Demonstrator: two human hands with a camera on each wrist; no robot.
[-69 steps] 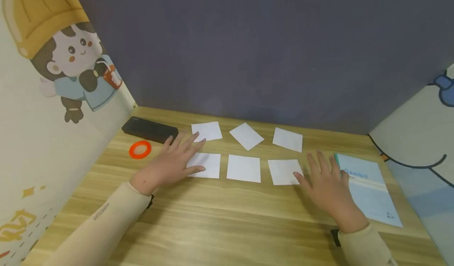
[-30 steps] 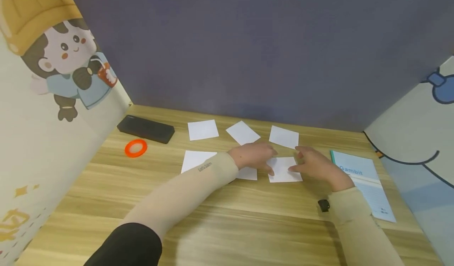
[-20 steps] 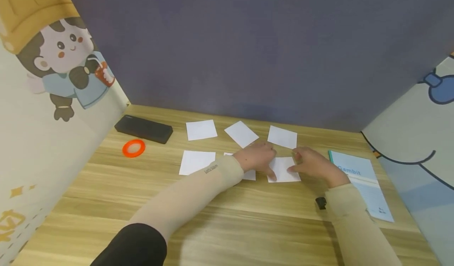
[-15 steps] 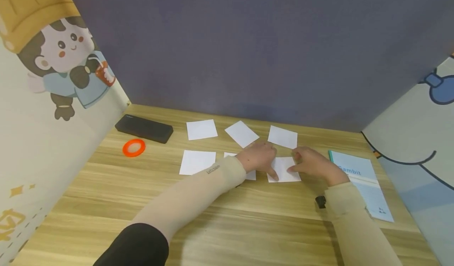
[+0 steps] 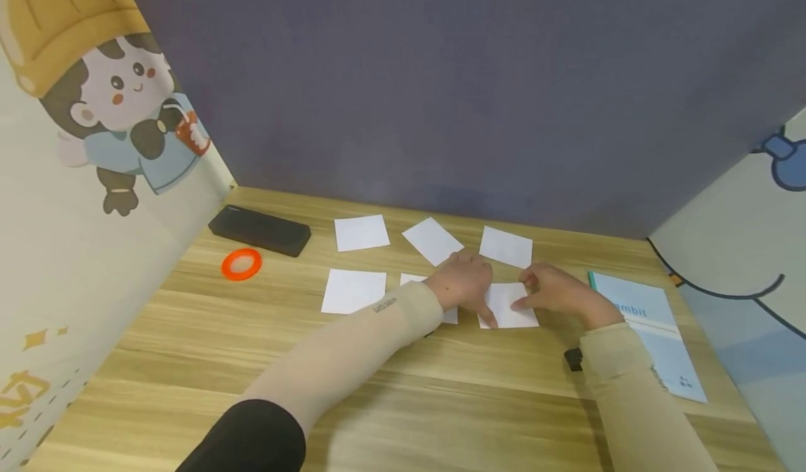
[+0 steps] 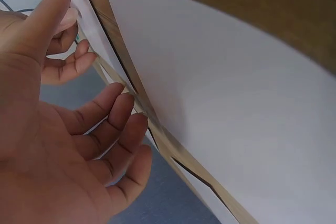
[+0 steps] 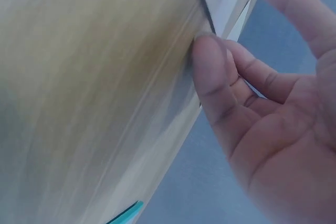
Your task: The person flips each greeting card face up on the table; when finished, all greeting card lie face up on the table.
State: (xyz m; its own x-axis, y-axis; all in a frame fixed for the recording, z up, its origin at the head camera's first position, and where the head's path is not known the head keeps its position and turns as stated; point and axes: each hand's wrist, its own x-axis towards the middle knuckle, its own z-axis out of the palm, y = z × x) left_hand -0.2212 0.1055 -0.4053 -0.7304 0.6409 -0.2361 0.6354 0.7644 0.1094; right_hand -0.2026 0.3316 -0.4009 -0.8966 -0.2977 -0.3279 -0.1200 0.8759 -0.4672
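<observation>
Several white paper cards lie in two rows on the table. At the front right card, my left hand is at the left side, its thumb down on the paper. From the other side my right hand reaches in, its thumb touching the card near the right edge. In the left wrist view the left fingers bend loosely with nothing between them, beside a large near card. Thumb and fingers of the right hand sit by a card corner in the right wrist view. The left forearm partly covers the front middle card.
A black case and an orange ring lie at the left. On the right is a pale blue notebook. The back cards, left, tilted middle and right, lie near the dark partition.
From beside the outer front cards, both hands have come together at the front right card, the left crossing to the right. Over the last half second they stay nearly still.
</observation>
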